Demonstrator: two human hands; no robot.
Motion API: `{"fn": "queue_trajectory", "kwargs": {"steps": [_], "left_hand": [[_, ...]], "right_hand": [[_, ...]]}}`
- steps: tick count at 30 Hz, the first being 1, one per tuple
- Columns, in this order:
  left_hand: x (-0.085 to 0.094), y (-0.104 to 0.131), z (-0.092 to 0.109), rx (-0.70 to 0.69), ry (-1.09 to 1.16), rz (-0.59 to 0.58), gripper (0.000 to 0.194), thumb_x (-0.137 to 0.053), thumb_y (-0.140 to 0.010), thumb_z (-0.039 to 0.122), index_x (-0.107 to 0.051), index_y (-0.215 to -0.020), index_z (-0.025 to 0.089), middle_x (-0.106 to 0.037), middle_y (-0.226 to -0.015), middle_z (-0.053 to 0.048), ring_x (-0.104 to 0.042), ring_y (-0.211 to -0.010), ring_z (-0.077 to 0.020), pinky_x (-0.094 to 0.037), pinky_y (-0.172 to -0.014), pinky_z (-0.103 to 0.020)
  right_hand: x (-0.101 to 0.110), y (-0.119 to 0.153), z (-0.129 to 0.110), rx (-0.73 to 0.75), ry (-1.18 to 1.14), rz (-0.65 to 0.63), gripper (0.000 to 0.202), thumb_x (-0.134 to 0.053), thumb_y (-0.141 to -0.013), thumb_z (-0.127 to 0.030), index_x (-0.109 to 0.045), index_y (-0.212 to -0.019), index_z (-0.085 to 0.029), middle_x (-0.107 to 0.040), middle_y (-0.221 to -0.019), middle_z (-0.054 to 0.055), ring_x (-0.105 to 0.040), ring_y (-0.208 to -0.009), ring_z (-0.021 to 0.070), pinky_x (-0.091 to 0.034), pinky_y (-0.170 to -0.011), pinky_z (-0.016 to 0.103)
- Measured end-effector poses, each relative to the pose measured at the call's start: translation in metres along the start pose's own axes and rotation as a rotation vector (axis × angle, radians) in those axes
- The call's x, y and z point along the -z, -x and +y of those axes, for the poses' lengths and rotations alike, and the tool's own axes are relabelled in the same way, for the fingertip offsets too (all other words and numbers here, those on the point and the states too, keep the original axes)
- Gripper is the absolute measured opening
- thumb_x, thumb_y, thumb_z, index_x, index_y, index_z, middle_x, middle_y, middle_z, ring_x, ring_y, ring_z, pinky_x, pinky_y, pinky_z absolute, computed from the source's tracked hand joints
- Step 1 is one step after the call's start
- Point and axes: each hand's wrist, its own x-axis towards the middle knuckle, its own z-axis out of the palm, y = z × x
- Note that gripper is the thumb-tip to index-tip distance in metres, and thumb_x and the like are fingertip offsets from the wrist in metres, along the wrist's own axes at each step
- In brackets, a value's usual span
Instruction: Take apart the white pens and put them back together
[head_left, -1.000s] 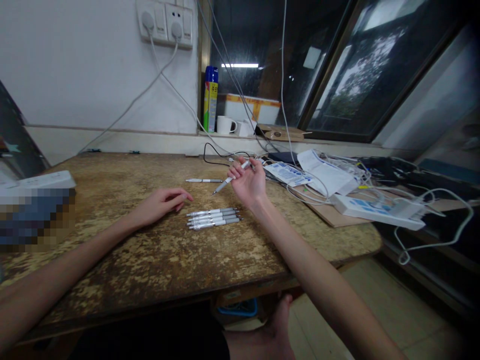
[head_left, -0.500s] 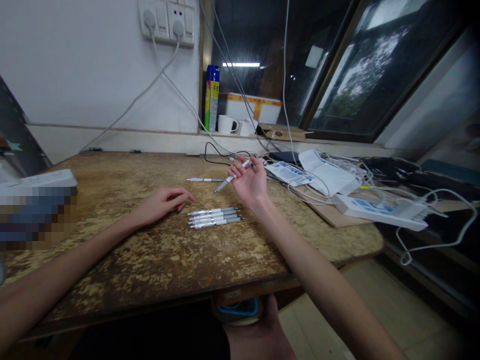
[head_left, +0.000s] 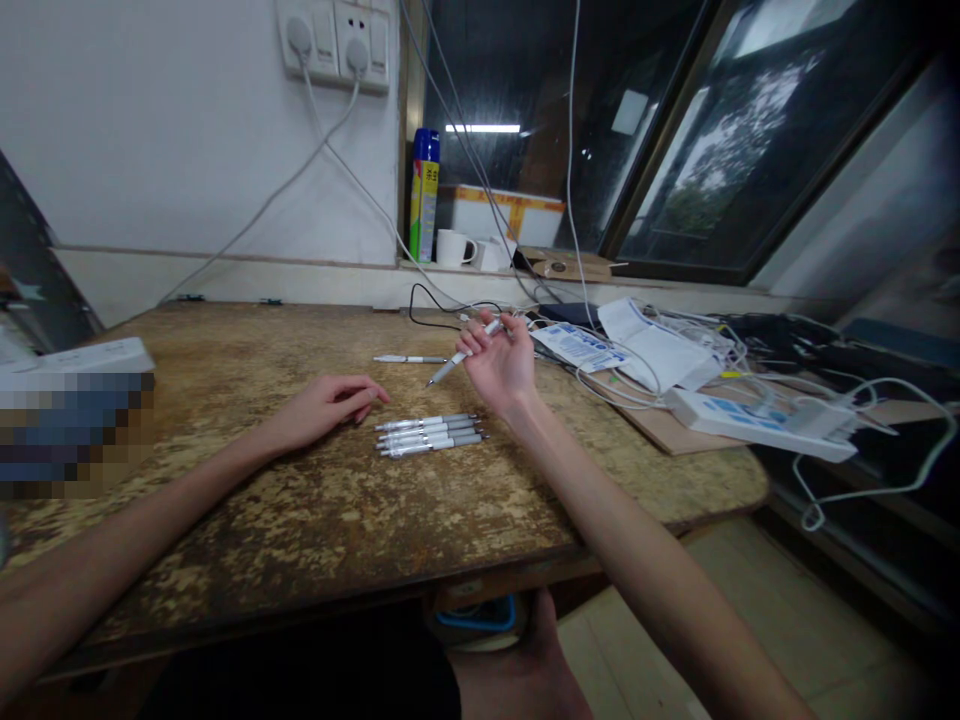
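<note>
On the worn wooden table [head_left: 300, 530], several grey and white pens [head_left: 429, 436] lie side by side in a group. Another pen [head_left: 409, 359] lies alone farther back. My right hand [head_left: 499, 362], palm turned up, grips a pen [head_left: 450, 368] between its fingers, its tip pointing down to the left, between the lone pen and the group. My left hand [head_left: 330, 410] rests on the table just left of the group, its fingers loosely curved and apart, holding nothing.
At the right lie a white power strip [head_left: 757, 424], plastic packets [head_left: 585, 347], tangled cables and a brown board [head_left: 652, 425]. A white mug [head_left: 452, 248] and a spray can [head_left: 424, 197] stand on the window sill. A white box-like object [head_left: 112, 358] is at the left edge.
</note>
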Motion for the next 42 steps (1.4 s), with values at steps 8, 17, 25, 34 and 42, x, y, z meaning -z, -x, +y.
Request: {"fn": "queue_trajectory", "kwargs": {"steps": [8,17,25,34,42], "left_hand": [[0.000,0.000,-0.002,-0.009,-0.005,0.005,0.039,-0.048,-0.103,0.049,-0.074,-0.115,0.022,-0.059,-0.074,0.000,-0.051,-0.065,-0.0145,-0.035,-0.062,-0.027],[-0.004,0.000,0.000,-0.029,0.021,0.066,0.037,-0.052,-0.102,0.049,-0.069,-0.122,0.023,-0.062,-0.078,0.000,-0.054,-0.067,-0.0147,-0.039,-0.062,-0.026],[-0.011,0.004,0.026,-0.130,0.214,0.178,0.043,-0.066,-0.097,0.044,-0.055,-0.134,0.024,-0.072,-0.111,-0.007,-0.067,-0.093,-0.0204,-0.051,-0.077,-0.030],[-0.013,0.001,0.016,-0.095,0.032,0.162,0.028,-0.060,-0.099,0.048,-0.065,-0.105,0.020,-0.073,-0.098,-0.005,-0.066,-0.087,-0.0192,-0.049,-0.076,-0.031],[-0.011,0.002,0.019,-0.051,-0.128,0.043,0.030,-0.061,-0.097,0.048,-0.069,-0.103,0.020,-0.071,-0.087,-0.003,-0.062,-0.076,-0.0179,-0.045,-0.070,-0.029]], "right_hand": [[0.000,0.000,-0.001,0.025,0.049,-0.053,0.027,-0.036,-0.101,-0.035,-0.049,-0.081,-0.023,-0.021,-0.066,-0.004,-0.025,-0.058,0.0162,-0.038,-0.059,0.026],[-0.004,-0.001,0.006,0.076,0.349,-0.135,0.023,-0.048,-0.097,-0.038,-0.041,-0.080,-0.025,-0.038,-0.068,-0.002,-0.038,-0.062,0.0158,-0.042,-0.065,0.029],[-0.001,0.019,0.023,-0.154,0.889,-0.649,0.017,-0.063,-0.097,-0.036,-0.059,-0.108,-0.023,-0.070,-0.094,0.002,-0.056,-0.072,0.0135,-0.046,-0.068,0.029],[0.023,0.006,0.003,-0.335,1.412,-0.432,0.050,-0.037,-0.107,-0.051,-0.067,-0.090,-0.015,-0.061,-0.063,0.002,-0.047,-0.053,0.0121,-0.036,-0.051,0.027],[0.055,-0.007,-0.017,-0.419,1.500,-0.670,0.035,-0.061,-0.095,-0.047,-0.070,-0.083,-0.016,-0.064,-0.069,0.001,-0.053,-0.060,0.0125,-0.040,-0.056,0.026]]}}
